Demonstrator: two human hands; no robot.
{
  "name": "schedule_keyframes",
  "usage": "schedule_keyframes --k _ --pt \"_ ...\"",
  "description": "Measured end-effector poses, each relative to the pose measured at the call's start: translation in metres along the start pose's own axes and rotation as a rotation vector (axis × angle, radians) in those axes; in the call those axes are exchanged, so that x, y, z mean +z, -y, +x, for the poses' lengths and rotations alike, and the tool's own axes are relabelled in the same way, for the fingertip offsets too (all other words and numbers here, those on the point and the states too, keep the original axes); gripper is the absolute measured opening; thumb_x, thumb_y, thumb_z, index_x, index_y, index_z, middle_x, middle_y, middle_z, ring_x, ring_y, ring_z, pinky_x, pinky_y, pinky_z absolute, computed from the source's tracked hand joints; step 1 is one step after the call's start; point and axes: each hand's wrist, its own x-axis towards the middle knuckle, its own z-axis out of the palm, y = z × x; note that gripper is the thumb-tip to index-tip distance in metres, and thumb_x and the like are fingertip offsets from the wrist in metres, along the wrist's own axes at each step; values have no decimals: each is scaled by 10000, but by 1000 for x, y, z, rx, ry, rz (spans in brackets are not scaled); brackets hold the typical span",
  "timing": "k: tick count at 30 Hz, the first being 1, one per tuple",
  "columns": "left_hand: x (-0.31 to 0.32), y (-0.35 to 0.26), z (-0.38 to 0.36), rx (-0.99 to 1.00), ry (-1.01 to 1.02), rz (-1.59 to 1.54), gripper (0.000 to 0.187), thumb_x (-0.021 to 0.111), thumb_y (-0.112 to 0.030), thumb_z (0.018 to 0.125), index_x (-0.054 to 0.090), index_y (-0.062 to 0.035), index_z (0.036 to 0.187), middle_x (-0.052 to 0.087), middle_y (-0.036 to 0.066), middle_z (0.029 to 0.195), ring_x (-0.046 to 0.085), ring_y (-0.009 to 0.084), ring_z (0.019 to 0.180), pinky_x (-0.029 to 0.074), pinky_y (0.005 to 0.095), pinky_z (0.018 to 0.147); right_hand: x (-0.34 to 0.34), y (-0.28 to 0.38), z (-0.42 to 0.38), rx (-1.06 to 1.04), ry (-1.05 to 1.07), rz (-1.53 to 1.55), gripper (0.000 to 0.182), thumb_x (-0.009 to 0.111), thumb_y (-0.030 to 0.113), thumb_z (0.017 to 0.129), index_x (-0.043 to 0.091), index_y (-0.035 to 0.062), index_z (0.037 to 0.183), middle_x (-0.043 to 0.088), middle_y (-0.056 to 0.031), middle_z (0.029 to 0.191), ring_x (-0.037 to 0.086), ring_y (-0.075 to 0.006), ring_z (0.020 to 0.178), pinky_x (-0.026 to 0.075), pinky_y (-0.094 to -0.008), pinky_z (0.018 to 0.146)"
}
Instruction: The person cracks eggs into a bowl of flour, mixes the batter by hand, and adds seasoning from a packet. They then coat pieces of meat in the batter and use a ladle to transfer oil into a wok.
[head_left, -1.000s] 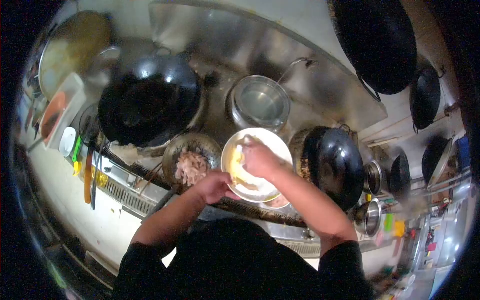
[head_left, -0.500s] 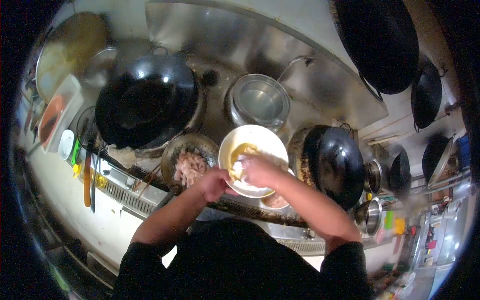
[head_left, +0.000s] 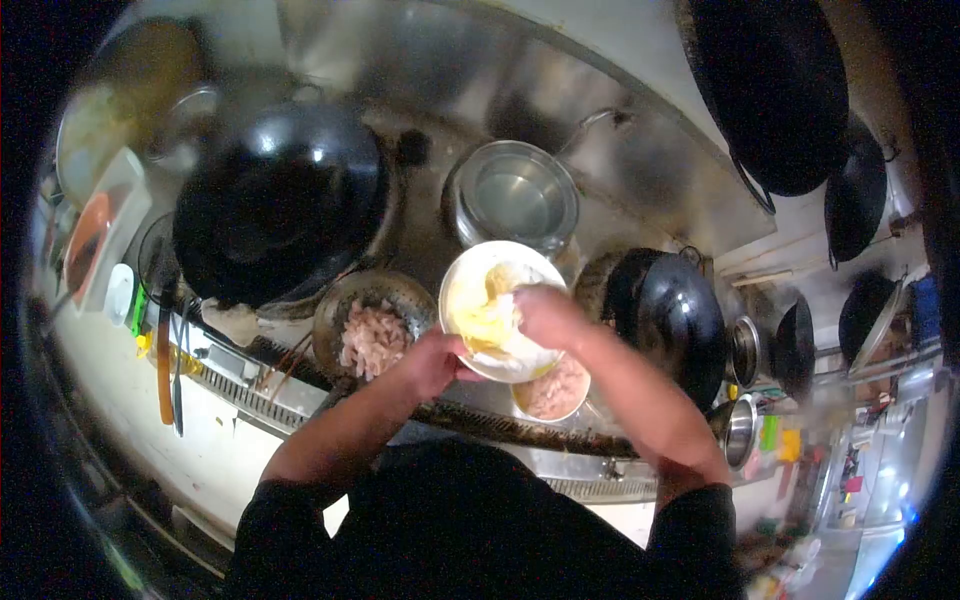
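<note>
A white bowl is tipped slightly above the stove edge. It holds a wet yellow mass, which looks like egg, with white powder around it. My left hand is closed on the bowl's lower left rim, the thumb at the edge. Inside the bowl, my right hand has its fingers curled down at the mixture; what they grip, if anything, is hidden. Partly beneath the white bowl sits a smaller bowl of pale pink meat. Left of my hands, cut raw meat strips lie in a round metal pan.
A large black wok stands at the left, another wok at the right. Behind the bowl is a metal pot of clear liquid. Dark pans hang on the right wall. Long-handled utensils lean at the left counter edge.
My right hand has shifted right and slightly up inside the bowl, uncovering more of the yellow mixture. The bowl has risen a little, showing more of the meat bowl below.
</note>
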Motion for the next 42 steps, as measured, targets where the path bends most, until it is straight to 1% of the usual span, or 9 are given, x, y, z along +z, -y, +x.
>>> schedule_keyframes --k 8,15,23,25,27,36,38,40,42 --pt "7 -29 51 25 68 232 610 526 -35 663 384 19 1254 563 160 1117 602 276 962 532 388 810 -81 -4 3 104 -282 -23 236 565 160 749 603 -35 877 605 -238 893 592 -361 851 465 -434 797" --pt "-6 -31 121 106 93 65 493 531 -134 778 426 1 1241 563 136 1157 571 268 1043 471 431 913 -13 -48 69 -23 -224 19 248 496 106 780 585 -71 929 585 -255 968 569 -381 917 443 -421 839" --pt "-3 -62 222 210 -28 -40 365 416 2 793 439 53 1154 563 186 1056 591 306 943 512 466 826 -34 -79 128 146 -406 -7 243 478 131 780 620 -31 892 601 -228 924 587 -353 879 460 -417 808" --pt "-8 -66 246 234 -50 -68 344 410 5 792 446 43 1132 565 170 1037 592 291 908 519 456 790 -36 -98 140 -70 -346 -419 212 507 133 742 651 -8 809 613 -202 916 599 -330 862 474 -414 781" --pt "-18 -66 267 208 -48 -60 343 485 -40 790 502 -26 1132 601 103 1059 602 240 918 504 404 787 -11 -128 165 -31 -452 -337 200 516 138 727 658 4 772 617 -192 899 604 -320 842 481 -414 763" --pt "-18 -71 257 281 52 -109 484 557 -72 728 452 -39 1199 565 119 1138 562 265 1027 477 460 865 -30 -123 146 -35 -507 -358 196 509 133 752 647 -8 757 609 -213 841 601 -342 776 488 -433 714" --pt "-4 -76 226 260 86 -124 604 424 40 708 314 -64 1293 494 164 1186 513 332 1092 460 512 900 -35 -120 139 -41 -429 -439 208 508 139 765 637 -22 789 607 -226 849 595 -363 785 485 -442 721" --pt "2 -71 197 255 64 -115 603 422 40 710 315 -54 1296 484 172 1207 501 340 1113 457 513 904 -38 -115 132 318 -599 57 270 523 193 788 604 -46 883 601 -247 891 580 -394 840 471 -445 770" --pt "9 -59 166 243 -29 -112 577 418 45 723 327 -17 1289 479 178 1226 510 338 1116 480 493 883 -38 -120 126 295 -538 27 309 533 221 790 588 -55 917 596 -255 917 574 -398 868 461 -443 796"
